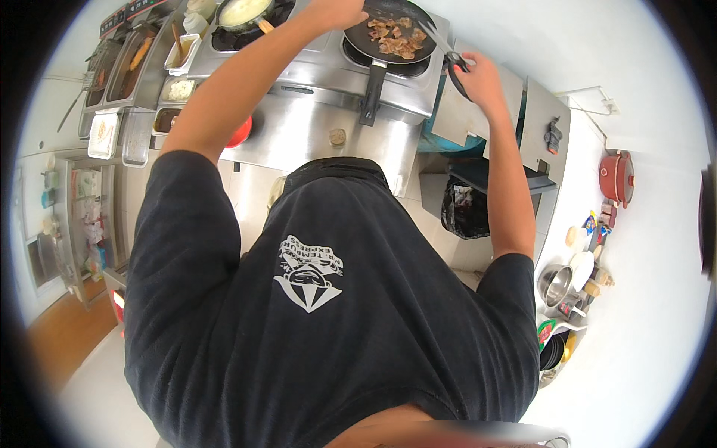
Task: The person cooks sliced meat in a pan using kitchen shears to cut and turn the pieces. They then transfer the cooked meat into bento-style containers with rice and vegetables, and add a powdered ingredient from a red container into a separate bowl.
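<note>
A black frying pan (pixel 358 47) with browned, thinly sliced meat (pixel 399 39) sits on the right burner, its black handle pointing toward me. My right hand (pixel 480 78) grips a pair of scissors (pixel 455 64) by the black handles. Their slightly parted metal blades reach over the pan's right side. At the top edge of the picture, my left hand (pixel 340 12) is partly cut off, fingertips over the pan's upper left rim; whether it holds anything cannot be seen. On the left burner is a second pan (pixel 223 25) with pale yellow food and a light brown handle.
Fryer baskets (pixel 101 73), a fryer tank (pixel 126 70) and sauce containers (pixel 190 56) line the left. A red bowl (pixel 241 134) and a small round object (pixel 337 137) are on the lower steel shelf. Cabinet doors (pixel 504 84) and a black bag (pixel 464 210) are at the right.
</note>
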The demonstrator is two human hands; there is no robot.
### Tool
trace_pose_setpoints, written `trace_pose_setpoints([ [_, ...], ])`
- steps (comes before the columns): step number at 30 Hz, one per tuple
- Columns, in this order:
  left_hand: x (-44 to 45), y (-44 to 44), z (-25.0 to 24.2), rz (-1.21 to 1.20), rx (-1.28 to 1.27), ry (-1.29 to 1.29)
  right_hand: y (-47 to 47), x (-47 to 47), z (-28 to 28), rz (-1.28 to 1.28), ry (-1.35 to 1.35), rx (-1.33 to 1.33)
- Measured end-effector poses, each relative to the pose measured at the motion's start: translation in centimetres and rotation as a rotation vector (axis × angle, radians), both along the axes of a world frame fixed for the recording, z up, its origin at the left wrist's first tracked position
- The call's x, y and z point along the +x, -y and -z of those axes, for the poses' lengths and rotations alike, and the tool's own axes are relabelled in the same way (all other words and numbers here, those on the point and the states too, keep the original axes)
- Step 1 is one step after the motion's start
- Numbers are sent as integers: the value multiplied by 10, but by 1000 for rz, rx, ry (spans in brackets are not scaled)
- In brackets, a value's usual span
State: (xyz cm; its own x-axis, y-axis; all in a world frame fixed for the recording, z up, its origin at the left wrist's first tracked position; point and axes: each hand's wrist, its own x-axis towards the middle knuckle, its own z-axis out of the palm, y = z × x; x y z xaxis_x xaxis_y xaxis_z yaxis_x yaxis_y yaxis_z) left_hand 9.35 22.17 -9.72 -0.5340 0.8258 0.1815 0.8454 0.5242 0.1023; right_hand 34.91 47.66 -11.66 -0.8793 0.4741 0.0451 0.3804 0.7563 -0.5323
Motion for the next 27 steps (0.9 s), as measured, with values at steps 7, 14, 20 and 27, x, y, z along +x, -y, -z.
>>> trace_pose_setpoints([
  [7,66,66,-25,-316,270,149,38,4,-52,36,-241,-209],
  [14,77,202,31,-553,724,510,114,-79,-33,-248,-160,-500],
  [20,142,379,63,-1097,1112,1030,270,-171,-51,-620,73,-289],
  [27,209,486,98,-1297,1211,950,471,-349,-1,-808,159,171],
])
